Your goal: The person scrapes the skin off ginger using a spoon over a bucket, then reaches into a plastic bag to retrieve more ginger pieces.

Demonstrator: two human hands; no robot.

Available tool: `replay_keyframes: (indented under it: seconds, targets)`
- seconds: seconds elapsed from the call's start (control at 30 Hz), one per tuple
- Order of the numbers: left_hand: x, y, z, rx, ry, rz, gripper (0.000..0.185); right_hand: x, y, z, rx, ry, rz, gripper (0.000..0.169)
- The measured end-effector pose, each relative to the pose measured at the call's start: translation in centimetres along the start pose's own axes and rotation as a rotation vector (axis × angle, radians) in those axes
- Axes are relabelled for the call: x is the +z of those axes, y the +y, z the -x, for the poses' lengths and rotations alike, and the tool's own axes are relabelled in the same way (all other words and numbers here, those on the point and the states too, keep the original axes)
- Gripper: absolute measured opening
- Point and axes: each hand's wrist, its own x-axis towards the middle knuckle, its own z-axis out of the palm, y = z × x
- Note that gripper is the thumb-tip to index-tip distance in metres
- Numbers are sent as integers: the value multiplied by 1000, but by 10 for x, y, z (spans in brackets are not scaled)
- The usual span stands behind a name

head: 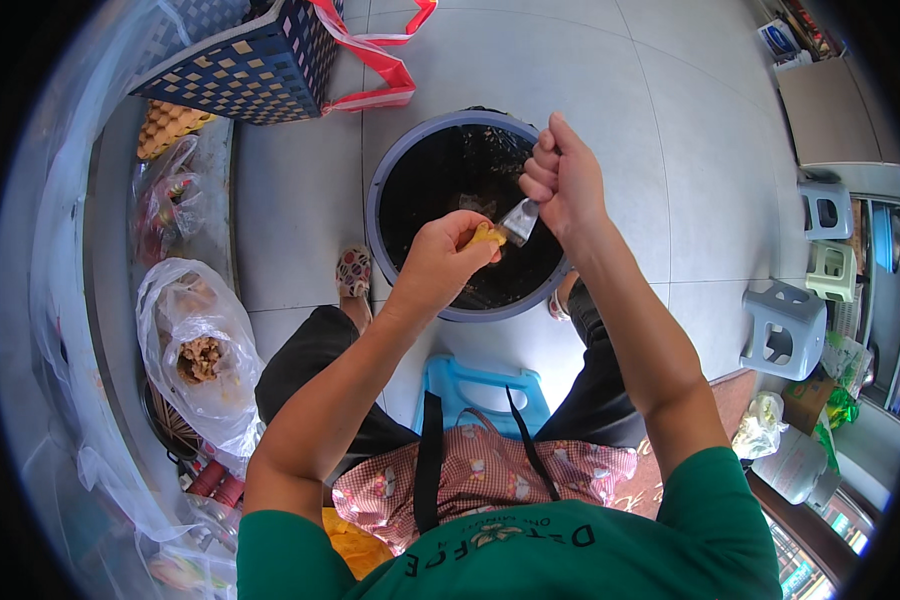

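My left hand (444, 251) pinches a yellow, knobbly piece of food (486, 235) that looks like ginger root. Curled around a tool whose handle is hidden in the fist, my right hand (566, 176) keeps its short, wide metal blade (519, 222) against or just beside the yellow piece. Both hands are above a round bin with a grey-purple rim (376, 217) and a black liner inside. Some wet scraps and a bit of clear plastic (477, 204) show in the bin. It stands on the floor between my feet.
A blue plastic stool (439, 375) is under me. To the left are a woven bag (247, 79), egg trays (166, 129) and a plastic bag with brown lumps (195, 300). Several small stools, including a grey one (787, 300), line the right side. Grey tiles (525, 52) cover the floor.
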Motion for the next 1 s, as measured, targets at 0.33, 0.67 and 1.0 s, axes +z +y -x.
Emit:
replay_keyframes:
  seconds: [0.33,0.67,1.0]
  targets:
    - [-3,4,-6,-55,-9,135,19,0,-8,-3,-121,-4,99,31]
    - [-4,-1,-8,-79,6,188,21,3,-4,-1,-45,-6,86,31]
    - [-2,4,-2,-94,-74,129,21,-13,-10,-26,-113,136,102,27]
